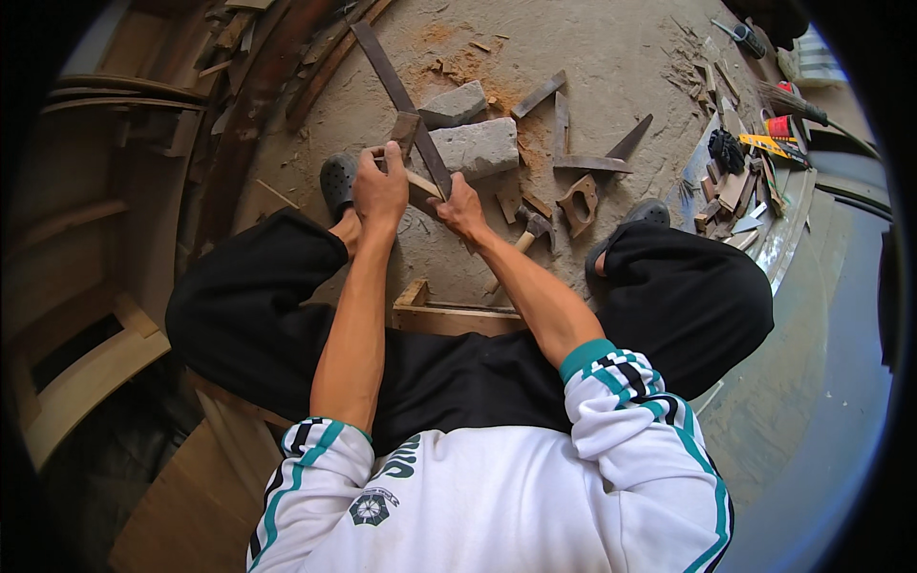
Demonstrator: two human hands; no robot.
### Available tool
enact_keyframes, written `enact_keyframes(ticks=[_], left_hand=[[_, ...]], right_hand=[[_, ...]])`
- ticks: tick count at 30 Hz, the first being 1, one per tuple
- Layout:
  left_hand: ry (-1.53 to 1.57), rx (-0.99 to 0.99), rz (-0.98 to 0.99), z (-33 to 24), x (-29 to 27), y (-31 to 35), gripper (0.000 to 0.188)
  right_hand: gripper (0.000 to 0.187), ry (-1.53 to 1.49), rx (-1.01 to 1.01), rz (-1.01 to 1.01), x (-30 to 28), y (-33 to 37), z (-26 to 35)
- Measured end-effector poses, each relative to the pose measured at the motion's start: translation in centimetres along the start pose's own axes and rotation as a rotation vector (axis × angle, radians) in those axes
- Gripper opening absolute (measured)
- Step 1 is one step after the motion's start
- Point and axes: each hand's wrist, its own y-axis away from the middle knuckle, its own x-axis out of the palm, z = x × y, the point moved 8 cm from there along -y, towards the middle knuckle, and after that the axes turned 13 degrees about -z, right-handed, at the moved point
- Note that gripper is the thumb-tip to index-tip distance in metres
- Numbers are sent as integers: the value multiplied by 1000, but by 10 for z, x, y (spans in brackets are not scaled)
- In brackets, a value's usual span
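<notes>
My left hand [380, 186] is closed on a short brown wood block [403, 133], with the thumb up against its side. A long dark flat strip [387, 76] runs from the far left down to my right hand [462, 208], whose fingers are closed around its near end. Between the hands lies a pale wood edge [424, 183]; whether it belongs to the block is hidden. The strip crosses beside a grey concrete block [475, 147], with a smaller concrete piece [454, 104] behind. Close to my right hand lie a hammer [524, 243] and a wooden saw handle [578, 207].
An L of two joined wood strips [562, 134] and a loose strip [540, 94] lie beyond the handle. Wood scraps [734, 186] with a black glove [726, 151] are piled at right. A low wooden frame [458, 320] sits before me; planks [250, 124] line the left.
</notes>
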Motion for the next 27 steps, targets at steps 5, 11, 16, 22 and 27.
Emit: enact_keyframes(ticks=[5, 11, 16, 22, 27], left_hand=[[-10, 19, 137, -11, 31, 9, 50], [-42, 303, 316, -26, 111, 31, 46], [-111, 723, 356, -37, 175, 22, 42], [-164, 952, 386, -26, 217, 10, 42], [-111, 1002, 309, -14, 216, 8, 45]], right_hand=[[53, 3, 122, -274, -41, 2, -32], [57, 83, 353, -510, -123, -5, -96], [61, 14, 415, -546, -156, -4, -96], [57, -13, 352, -393, -149, -8, -93], [52, 45, 194, -277, -136, -20, -81]])
